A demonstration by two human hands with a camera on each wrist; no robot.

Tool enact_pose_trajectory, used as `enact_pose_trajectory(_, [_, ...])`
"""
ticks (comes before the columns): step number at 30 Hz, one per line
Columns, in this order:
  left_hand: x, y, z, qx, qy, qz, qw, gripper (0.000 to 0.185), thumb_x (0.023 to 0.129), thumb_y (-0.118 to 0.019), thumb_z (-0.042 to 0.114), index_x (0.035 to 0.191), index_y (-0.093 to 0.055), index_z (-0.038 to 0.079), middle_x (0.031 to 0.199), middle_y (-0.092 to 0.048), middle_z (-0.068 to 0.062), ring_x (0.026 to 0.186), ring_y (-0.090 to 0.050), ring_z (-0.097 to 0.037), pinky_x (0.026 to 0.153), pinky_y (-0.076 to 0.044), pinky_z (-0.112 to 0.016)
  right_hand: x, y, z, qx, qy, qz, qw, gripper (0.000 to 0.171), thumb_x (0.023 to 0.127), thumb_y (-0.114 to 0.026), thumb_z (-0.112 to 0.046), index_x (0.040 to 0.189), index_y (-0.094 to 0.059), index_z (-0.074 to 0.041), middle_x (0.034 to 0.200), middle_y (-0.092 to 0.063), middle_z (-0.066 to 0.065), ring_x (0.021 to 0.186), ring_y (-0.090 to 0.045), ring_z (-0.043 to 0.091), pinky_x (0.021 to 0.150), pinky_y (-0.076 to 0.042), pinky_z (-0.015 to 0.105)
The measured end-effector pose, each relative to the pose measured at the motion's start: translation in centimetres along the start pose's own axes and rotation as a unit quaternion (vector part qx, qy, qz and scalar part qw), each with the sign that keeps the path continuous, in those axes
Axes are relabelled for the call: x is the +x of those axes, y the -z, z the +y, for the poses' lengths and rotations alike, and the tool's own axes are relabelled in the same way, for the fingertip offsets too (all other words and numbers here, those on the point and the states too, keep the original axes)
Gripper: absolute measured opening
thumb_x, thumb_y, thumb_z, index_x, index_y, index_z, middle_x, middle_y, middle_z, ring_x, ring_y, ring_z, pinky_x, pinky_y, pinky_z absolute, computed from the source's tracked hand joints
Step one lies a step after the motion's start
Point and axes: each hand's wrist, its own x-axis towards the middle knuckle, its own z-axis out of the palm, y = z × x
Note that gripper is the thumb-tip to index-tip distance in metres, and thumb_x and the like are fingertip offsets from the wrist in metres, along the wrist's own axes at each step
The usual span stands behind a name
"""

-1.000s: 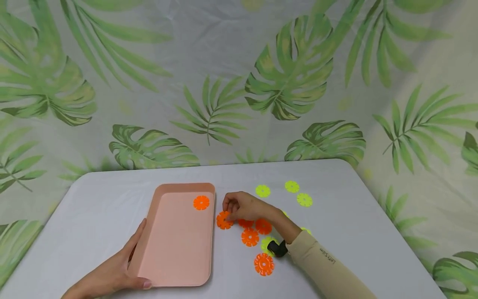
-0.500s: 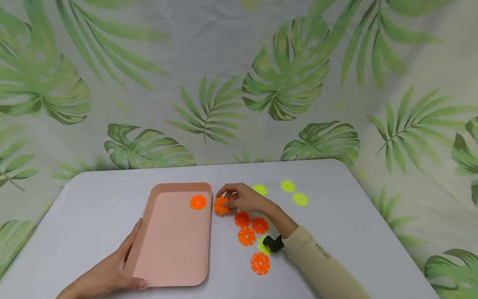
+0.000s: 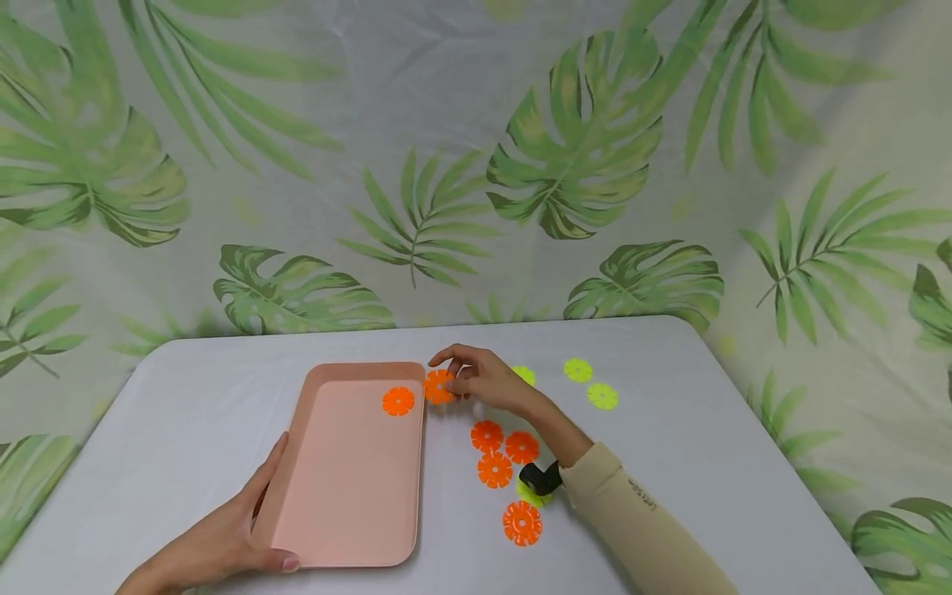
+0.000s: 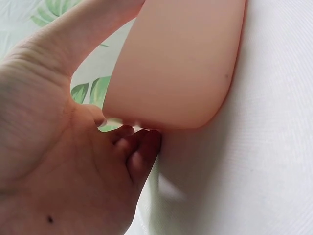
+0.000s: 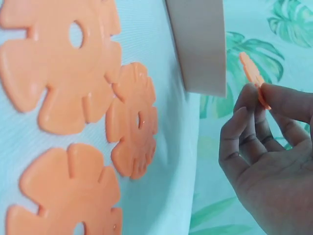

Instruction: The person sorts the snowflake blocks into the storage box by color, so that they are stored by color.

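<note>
A pink tray (image 3: pixel 349 487) lies on the white table with one orange flower disc (image 3: pixel 398 401) inside, near its far right corner. My left hand (image 3: pixel 223 541) grips the tray's near left corner (image 4: pixel 161 110), thumb over the rim and fingers curled under it. My right hand (image 3: pixel 476 378) pinches another orange flower disc (image 3: pixel 438 386) (image 5: pixel 252 76) between thumb and fingers, lifted just beside the tray's far right edge (image 5: pixel 203 49). Several orange discs (image 3: pixel 494 450) (image 5: pixel 73 73) lie on the table below that hand.
Yellow-green flower discs (image 3: pixel 587 384) lie on the table right of my right hand, one partly under the wrist camera (image 3: pixel 539 479). One orange disc (image 3: pixel 522 523) lies nearest me. A leaf-print curtain hangs behind the table.
My right hand picked an orange disc off the table and carried it up and away toward the tray's far right edge. The left hand kept its hold on the tray.
</note>
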Motion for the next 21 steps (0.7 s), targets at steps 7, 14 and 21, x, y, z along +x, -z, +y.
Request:
enact_pose_trajectory(7, [-0.1, -0.2, -0.3, -0.016, -0.033, 0.007, 0.9993, 0.133, 0.080, -0.088, 0.020, 0.168, 0.012, 0.030, 0.172, -0.008, -0.029, 0.132, -0.027, 0.022, 0.095, -0.040, -0.012, 0.4, -0.5, -0.2, 0.001, 0.009, -0.004, 1.000, 0.029, 0.097, -0.067, -0.005, 0.124, -0.071, -0.014, 0.104, -0.063, 0.009, 0.091, -0.060, 0.047, 0.079, -0.052, 0.047])
enact_pose_trajectory(14, [-0.3, -0.3, -0.1, -0.011, -0.034, 0.023, 0.9991, 0.135, 0.077, -0.090, 0.020, 0.168, 0.010, 0.030, 0.172, -0.009, -0.029, 0.131, -0.028, 0.022, 0.096, -0.038, -0.010, 1.3, -1.4, -0.5, 0.026, 0.015, 0.005, 1.000, 0.029, 0.095, -0.074, -0.007, 0.124, -0.071, -0.010, 0.102, -0.069, 0.012, 0.093, -0.066, 0.052, 0.082, -0.055, 0.050])
enact_pose_trajectory(21, [-0.4, -0.5, 0.2, 0.003, -0.049, 0.035, 0.9982, 0.136, 0.076, -0.091, 0.021, 0.169, 0.008, 0.025, 0.172, -0.010, -0.025, 0.132, -0.028, 0.021, 0.097, -0.035, -0.008, 2.0, -2.3, -0.9, 0.034, 0.010, 0.019, 0.999, 0.030, 0.092, -0.078, -0.007, 0.122, -0.071, -0.009, 0.100, -0.071, 0.012, 0.093, -0.067, 0.051, 0.083, -0.057, 0.053])
